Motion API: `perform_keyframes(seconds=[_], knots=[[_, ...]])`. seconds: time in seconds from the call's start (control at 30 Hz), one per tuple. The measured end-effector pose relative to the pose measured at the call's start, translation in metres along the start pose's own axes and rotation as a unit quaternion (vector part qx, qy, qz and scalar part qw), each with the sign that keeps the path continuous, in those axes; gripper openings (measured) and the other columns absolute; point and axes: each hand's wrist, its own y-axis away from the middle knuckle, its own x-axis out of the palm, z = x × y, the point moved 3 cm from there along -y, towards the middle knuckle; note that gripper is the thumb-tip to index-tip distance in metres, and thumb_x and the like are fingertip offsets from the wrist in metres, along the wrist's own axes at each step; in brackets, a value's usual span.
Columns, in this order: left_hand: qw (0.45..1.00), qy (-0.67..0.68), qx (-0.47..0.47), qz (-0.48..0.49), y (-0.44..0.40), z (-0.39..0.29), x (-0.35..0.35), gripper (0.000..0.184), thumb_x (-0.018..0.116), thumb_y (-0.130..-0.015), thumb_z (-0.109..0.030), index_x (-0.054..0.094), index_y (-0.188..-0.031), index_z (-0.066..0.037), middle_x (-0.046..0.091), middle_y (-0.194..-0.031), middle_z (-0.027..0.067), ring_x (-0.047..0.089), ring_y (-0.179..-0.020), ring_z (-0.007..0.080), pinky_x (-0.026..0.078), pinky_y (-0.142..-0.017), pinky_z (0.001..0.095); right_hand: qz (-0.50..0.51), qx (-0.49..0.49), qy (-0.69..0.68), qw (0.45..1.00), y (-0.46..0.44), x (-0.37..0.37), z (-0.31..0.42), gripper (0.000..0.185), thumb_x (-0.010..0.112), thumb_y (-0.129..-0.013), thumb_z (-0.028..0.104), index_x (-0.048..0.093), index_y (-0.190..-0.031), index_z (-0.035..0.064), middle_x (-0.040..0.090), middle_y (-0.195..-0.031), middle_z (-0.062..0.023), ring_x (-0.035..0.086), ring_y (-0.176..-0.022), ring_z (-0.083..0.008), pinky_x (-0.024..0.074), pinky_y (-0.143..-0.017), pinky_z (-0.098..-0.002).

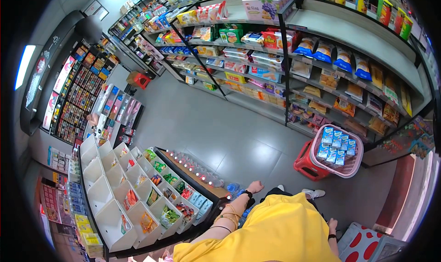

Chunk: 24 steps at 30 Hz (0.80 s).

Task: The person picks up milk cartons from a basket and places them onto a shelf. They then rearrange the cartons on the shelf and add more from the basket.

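My left hand [255,187], with a dark band at the wrist, hangs in front of the yellow shirt. Its fingers are curled in, and no object shows in them. Closest to it are blue-tinted plastic bottles [234,188] at the end of a row beside the snack stand. On the other side of my body, my right hand [332,224] hangs low, its fingers mostly hidden. A grey box with red spots [363,243] stands near that hand. Ahead of me, a pink basket [315,145] holds several blue-and-white drink cartons [331,140] and rests on a red stool [304,163].
A tiered stand of white bins [98,193] with packaged snacks fills the left. Long shelves [358,30] of packaged food curve along the far side and right. Grey tiled floor [193,110] runs between them. Behind the counter at left, a person's arm [92,119] shows.
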Motion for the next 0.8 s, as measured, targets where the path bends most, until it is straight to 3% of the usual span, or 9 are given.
perform_keyframes(seconds=[0.07,0.17,0.27,0.4,0.5,0.7,0.8], knots=[[0.997,0.038,-0.06,-0.007,-0.001,0.024,0.021,0.045,0.066,-0.085,-0.044,0.073,-0.102,-0.003,0.073,-0.104,0.024,0.069,-0.103,0.041,0.054,-0.091,0.0463,0.051,0.058,-0.154,0.985,-0.013,0.001,0.02,0.018,0.052,-0.093,0.014,0.057,-0.079,0.0042,0.062,-0.068,-0.0119,0.058,-0.048,-0.024,0.0469,-0.043,-0.0408],[0.992,0.08,-0.102,0.004,0.013,0.027,0.022,0.046,0.062,-0.084,-0.042,0.074,-0.099,-0.001,0.072,-0.109,0.0268,0.068,-0.108,0.0418,0.053,-0.095,0.0459,0.045,0.13,-0.159,0.978,-0.004,-0.016,0.085,0.008,0.053,-0.091,0.017,0.054,-0.088,0.0099,0.056,-0.065,-0.0065,0.056,-0.048,-0.0177,0.046,-0.042,-0.0318],[0.99,0.083,-0.116,0.007,0.025,0.041,0.029,0.047,0.061,-0.084,-0.041,0.075,-0.101,0.0,0.07,-0.112,0.028,0.067,-0.111,0.0428,0.052,-0.097,0.0459,0.062,0.111,-0.154,0.98,-0.006,-0.027,0.119,0.007,0.053,-0.09,0.015,0.056,-0.091,0.0089,0.059,-0.067,-0.0089,0.056,-0.048,-0.0187,0.0471,-0.043,-0.0317],[0.986,0.084,-0.139,0.033,0.021,0.059,0.037,0.048,0.062,-0.084,-0.041,0.075,-0.105,-0.001,0.07,-0.113,0.0275,0.066,-0.113,0.043,0.052,-0.097,0.0455,0.077,0.125,-0.165,0.975,-0.019,-0.023,0.106,0.006,0.054,-0.091,0.014,0.057,-0.093,0.009,0.059,-0.067,-0.0082,0.056,-0.047,-0.0182,0.0489,-0.043,-0.0328],[0.986,0.085,-0.146,-0.003,0.022,0.046,0.035,0.047,0.062,-0.084,-0.042,0.075,-0.105,-0.001,0.071,-0.113,0.0272,0.066,-0.112,0.0427,0.052,-0.097,0.0455,0.095,0.147,-0.141,0.974,-0.023,-0.02,0.084,0.008,0.055,-0.093,0.016,0.057,-0.096,0.009,0.059,-0.068,-0.0082,0.059,-0.048,-0.0205,0.0494,-0.043,-0.0346],[0.985,0.112,-0.134,0.014,0.01,0.017,0.034,0.046,0.064,-0.084,-0.042,0.074,-0.106,-0.003,0.072,-0.11,0.0259,0.068,-0.11,0.0408,0.053,-0.095,0.0451,0.118,0.139,-0.098,0.978,-0.036,-0.029,0.081,0.008,0.055,-0.092,0.014,0.057,-0.097,0.0079,0.059,-0.069,-0.0115,0.058,-0.047,-0.0239,0.0484,-0.043,-0.038],[0.985,0.11,-0.124,-0.047,-0.001,0.013,0.036,0.043,0.065,-0.084,-0.042,0.073,-0.091,0.0,0.074,-0.092,0.0235,0.072,-0.092,0.0378,0.054,-0.083,0.0436,0.11,0.144,-0.165,0.969,-0.065,-0.022,0.071,0.009,0.055,-0.09,0.013,0.058,-0.097,0.008,0.06,-0.069,-0.0117,0.058,-0.047,-0.0234,0.0487,-0.042,-0.0371]])
